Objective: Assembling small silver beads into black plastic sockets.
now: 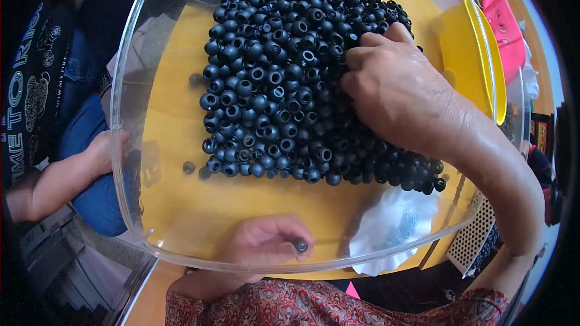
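Hollow black balls (260, 84), each with a round opening, lie packed in a broad layer on a yellow surface. My left hand (266, 238) is at the lower middle, seen through clear plastic. It pinches one small dark ball (300, 244) between thumb and finger. My right hand (393, 81) reaches in from the right and rests over the right part of the layer. Its fingers are curled down among the balls, so the fingertips and whatever they hold are hidden.
A clear plastic rim (116, 102) curves around the work area. White crumpled paper (396, 229) with small clear bits lies lower right. A yellow container (468, 54) and a pink plastic piece (504, 30) stand upper right. Another person's hand (109, 150) rests at the left.
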`<control>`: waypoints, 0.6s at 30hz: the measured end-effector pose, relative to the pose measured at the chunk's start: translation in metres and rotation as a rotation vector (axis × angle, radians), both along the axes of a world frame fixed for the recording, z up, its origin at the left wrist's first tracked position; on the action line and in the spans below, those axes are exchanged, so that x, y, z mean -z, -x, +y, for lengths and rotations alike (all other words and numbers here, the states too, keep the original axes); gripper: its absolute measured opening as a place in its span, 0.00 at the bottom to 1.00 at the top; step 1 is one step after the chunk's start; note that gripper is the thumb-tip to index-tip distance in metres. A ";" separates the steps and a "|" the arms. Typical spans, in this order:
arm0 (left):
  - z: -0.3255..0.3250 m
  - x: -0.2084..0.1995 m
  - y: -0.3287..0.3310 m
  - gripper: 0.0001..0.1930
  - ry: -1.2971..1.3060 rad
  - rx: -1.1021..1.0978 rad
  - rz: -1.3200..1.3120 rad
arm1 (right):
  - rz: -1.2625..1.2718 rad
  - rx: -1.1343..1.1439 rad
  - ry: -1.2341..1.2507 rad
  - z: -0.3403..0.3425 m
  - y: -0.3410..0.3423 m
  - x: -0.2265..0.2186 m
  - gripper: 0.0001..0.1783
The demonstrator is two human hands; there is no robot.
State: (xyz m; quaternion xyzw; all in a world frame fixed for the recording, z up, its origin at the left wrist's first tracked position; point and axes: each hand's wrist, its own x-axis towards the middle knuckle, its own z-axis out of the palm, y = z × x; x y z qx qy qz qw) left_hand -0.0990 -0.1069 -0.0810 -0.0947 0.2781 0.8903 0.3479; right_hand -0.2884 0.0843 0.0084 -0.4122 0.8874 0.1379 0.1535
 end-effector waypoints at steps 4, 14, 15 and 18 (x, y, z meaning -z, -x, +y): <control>0.003 -0.003 0.001 0.12 -0.019 0.025 0.011 | -0.135 0.154 0.279 0.015 -0.002 -0.014 0.02; 0.007 0.001 -0.013 0.15 0.005 -0.096 0.050 | -0.862 0.648 0.984 0.019 -0.030 -0.046 0.06; 0.009 -0.002 -0.014 0.16 0.012 -0.121 0.044 | -0.970 0.670 1.131 0.021 -0.035 -0.049 0.06; 0.013 -0.004 -0.018 0.18 -0.013 -0.126 -0.030 | -1.022 0.691 1.273 0.027 -0.055 -0.062 0.09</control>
